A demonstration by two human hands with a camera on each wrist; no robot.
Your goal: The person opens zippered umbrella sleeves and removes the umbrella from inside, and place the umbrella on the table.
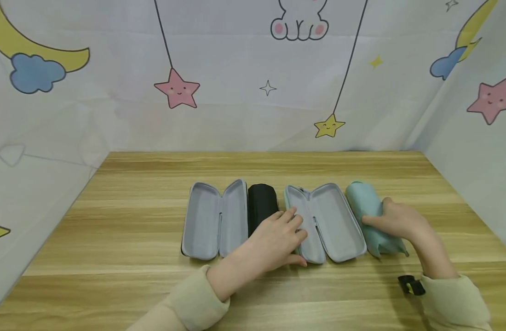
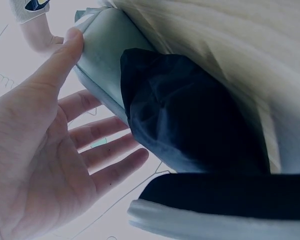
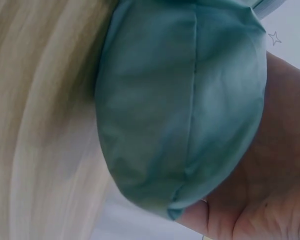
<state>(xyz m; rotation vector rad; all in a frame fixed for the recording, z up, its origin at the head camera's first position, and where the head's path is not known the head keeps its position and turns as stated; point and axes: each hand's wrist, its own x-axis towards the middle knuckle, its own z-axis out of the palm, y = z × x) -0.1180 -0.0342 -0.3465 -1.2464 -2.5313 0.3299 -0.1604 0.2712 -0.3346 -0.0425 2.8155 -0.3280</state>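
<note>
Two zip cases with grey lining, the left case and the teal-shelled right case, lie spread open side by side. Between them sits a black folded umbrella in its sleeve. My left hand reaches over the black umbrella, fingers loosely spread at the right case's left edge; in the left wrist view its thumb rests against the teal shell. At the far right, my right hand grips a teal folded umbrella. That sleeve's seamed end fills the right wrist view, hiding most fingers.
All of it stands on a wood-grain table. A cloth backdrop with stars and clouds hangs along the back and both sides. A small black item is beside the right sleeve cuff.
</note>
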